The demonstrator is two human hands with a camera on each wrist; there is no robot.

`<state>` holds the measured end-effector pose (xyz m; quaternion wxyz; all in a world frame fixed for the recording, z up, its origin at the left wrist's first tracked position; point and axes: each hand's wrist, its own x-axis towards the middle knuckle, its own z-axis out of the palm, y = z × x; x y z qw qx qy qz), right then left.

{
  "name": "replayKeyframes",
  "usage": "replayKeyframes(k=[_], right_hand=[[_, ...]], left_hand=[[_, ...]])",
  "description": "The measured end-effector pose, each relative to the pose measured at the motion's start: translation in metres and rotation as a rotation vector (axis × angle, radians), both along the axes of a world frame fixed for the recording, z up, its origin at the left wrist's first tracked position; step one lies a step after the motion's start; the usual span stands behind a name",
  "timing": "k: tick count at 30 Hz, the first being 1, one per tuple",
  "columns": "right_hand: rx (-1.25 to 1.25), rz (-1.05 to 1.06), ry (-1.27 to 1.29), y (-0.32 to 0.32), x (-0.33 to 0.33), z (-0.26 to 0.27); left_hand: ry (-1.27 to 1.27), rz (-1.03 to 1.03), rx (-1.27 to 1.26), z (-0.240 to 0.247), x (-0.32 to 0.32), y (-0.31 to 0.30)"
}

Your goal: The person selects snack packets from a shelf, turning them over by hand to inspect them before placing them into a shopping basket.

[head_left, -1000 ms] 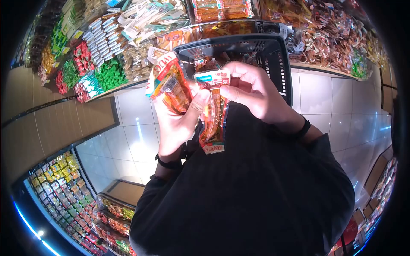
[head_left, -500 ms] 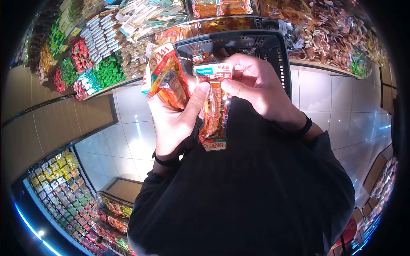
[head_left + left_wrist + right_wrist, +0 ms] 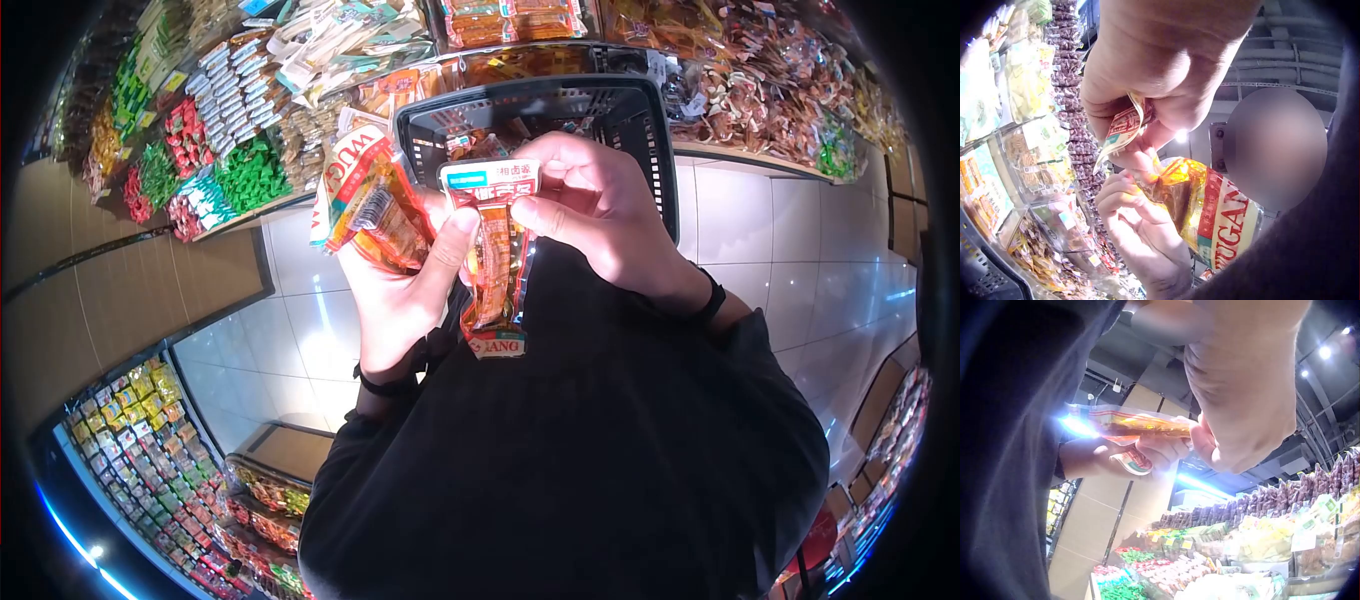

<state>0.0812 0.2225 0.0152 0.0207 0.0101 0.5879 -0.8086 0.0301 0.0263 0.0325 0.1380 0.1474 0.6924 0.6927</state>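
Partly hiding the basket (image 3: 640,125), the right hand (image 3: 622,225) pinches one packet (image 3: 497,265); the left hand (image 3: 398,310) grips it and another packet (image 3: 385,217).

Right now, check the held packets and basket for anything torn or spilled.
Nothing stands out: the left packet and right packet show no visible tear, and no spill shows around the basket, though parts are hidden.

Shop interior. Floor (image 3: 740,215): pale glossy tiles, bright glare left of centre. Long display (image 3: 750,163) of packaged goods along the far side, pale front edge. Brown panels (image 3: 130,265) at left, dark trim. Packed rack (image 3: 195,405) lower left, blue-white strip light (image 3: 70,525) beside it. Ceiling (image 3: 1266,465) dark, exposed pipes, small spotlights (image 3: 1325,352).
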Motion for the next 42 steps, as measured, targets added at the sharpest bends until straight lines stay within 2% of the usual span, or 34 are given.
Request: replayKeyframes(k=[3, 6, 7, 8, 9, 11, 12, 13, 14, 15, 16, 17, 19, 20, 21, 22, 23, 24, 25, 27, 29, 31, 34, 41, 42], right_hand=[[-0.014, 0.021, -0.014, 0.002, -0.001, -0.002], [-0.015, 0.009, -0.010, 0.002, -0.005, -0.010], [-0.008, -0.076, 0.028, 0.002, -0.008, -0.015], [-0.001, -0.161, 0.066, 0.003, -0.011, -0.018], [0.054, -0.176, 0.086, 0.010, -0.014, -0.019], [0.127, -0.247, 0.093, 0.013, -0.019, -0.026], [0.112, -0.261, 0.055, 0.011, -0.018, -0.027], [0.097, -0.272, 0.018, 0.007, -0.017, -0.026], [-0.009, -0.274, 0.025, 0.001, -0.018, -0.026], [0.070, -0.203, 0.006, 0.001, -0.017, -0.026], [0.013, -0.185, 0.003, -0.002, -0.017, -0.022], [-0.045, -0.169, -0.002, -0.007, -0.015, -0.018], [-0.092, -0.131, 0.036, -0.009, -0.010, -0.008], [0.002, -0.082, 0.072, -0.006, -0.009, -0.007], [0.094, -0.032, 0.110, -0.002, -0.009, -0.005], [0.095, -0.031, 0.115, 0.002, -0.010, -0.002], [0.350, -0.088, 0.255, 0.006, -0.011, 0.001], [0.605, -0.145, 0.393, 0.007, -0.011, 0.003], [0.604, -0.145, 0.392, 0.007, -0.011, 0.003], [0.552, -0.247, 0.402, 0.004, -0.009, 0.002], [0.476, -0.255, 0.443, 0.001, -0.010, 0.001], [0.237, -0.165, 0.287, -0.002, -0.007, 0.003], [0.228, -0.131, 0.277, 0.001, -0.006, 0.006], [0.272, -0.129, 0.342, 0.004, -0.007, -0.001], [0.191, -0.098, 0.279, 0.003, -0.006, 0.001]], left_hand=[[0.063, -0.011, -0.012, -0.002, -0.001, 0.003], [-0.023, 0.017, 0.014, -0.009, -0.005, 0.009], [-0.056, 0.049, 0.017, -0.019, -0.009, 0.012], [0.150, 0.156, -0.205, -0.029, -0.013, 0.011], [0.157, 0.154, -0.198, -0.032, -0.013, 0.009], [0.462, 0.131, -0.343, -0.036, -0.013, 0.010], [0.464, 0.083, -0.323, -0.042, -0.013, 0.015], [0.617, -0.001, -0.330, -0.042, -0.015, 0.020], [0.518, 0.003, -0.323, -0.045, -0.011, 0.026], [0.419, 0.007, -0.317, -0.047, -0.007, 0.030], [0.407, 0.029, -0.372, -0.043, -0.007, 0.031], [0.319, 0.011, -0.321, -0.057, -0.009, 0.024], [-0.005, -0.001, 0.205, -0.050, -0.005, 0.031], [-0.111, -0.164, 0.182, -0.038, -0.007, 0.023], [-0.297, -0.354, 0.279, -0.039, -0.015, 0.013], [-0.370, -0.393, 0.362, -0.039, -0.015, 0.008], [-0.445, -0.430, 0.446, -0.037, -0.014, 0.005], [-0.484, -0.451, 0.444, -0.037, -0.016, 0.003], [-0.500, -0.433, 0.454, -0.037, -0.015, 0.002], [-0.556, -0.543, 0.499, -0.046, -0.021, -0.004], [-0.570, -0.575, 0.509, -0.050, -0.022, -0.005], [-0.581, -0.603, 0.518, -0.050, -0.021, -0.005], [-0.662, -0.597, 0.511, -0.045, -0.019, -0.006], [-0.625, -0.549, 0.455, -0.037, -0.017, 0.000], [-0.558, -0.535, 0.430, -0.039, -0.019, 0.001]])
